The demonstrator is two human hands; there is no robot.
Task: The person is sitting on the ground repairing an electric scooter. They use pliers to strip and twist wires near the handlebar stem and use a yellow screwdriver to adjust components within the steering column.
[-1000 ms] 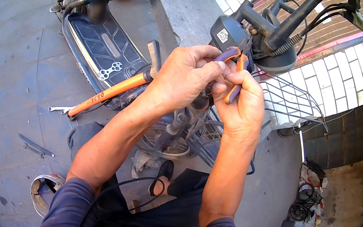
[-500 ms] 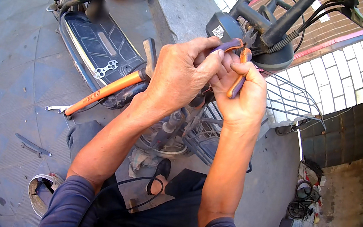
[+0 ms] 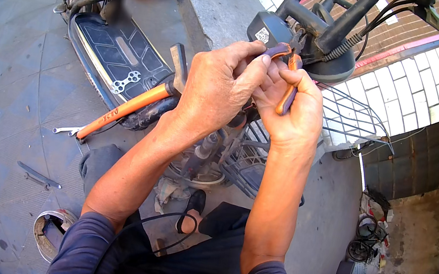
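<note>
My left hand (image 3: 220,83) is closed on one purple-and-orange handle of the pliers (image 3: 292,80), and my right hand (image 3: 297,112) is closed on the other, palm turned up. The pliers' dark jaws point up at the underside of the scooter handlebar stem (image 3: 303,14), beside a black housing (image 3: 267,29) and a ribbed cable sleeve (image 3: 343,49); what they grip is too small to make out. The front fork (image 3: 203,151) and a wire basket (image 3: 356,117) are below and behind my hands. An orange-handled hammer-like tool (image 3: 127,107) leans beside the black footboard (image 3: 108,44), which carries a flat multi-hole wrench (image 3: 125,82).
Wrenches (image 3: 38,175) lie on the paved ground at left, near a bucket (image 3: 46,230). A second wrench (image 3: 64,130) is by the orange handle. A raised concrete step (image 3: 217,0) runs behind the scooter. A white tiled wall (image 3: 421,76) and piled oddments (image 3: 365,244) are at right.
My hands and the pliers have moved up, toward the handlebar stem, over the last second. The dark jaws now show more clearly against the stem. Both hands still hold the handles.
</note>
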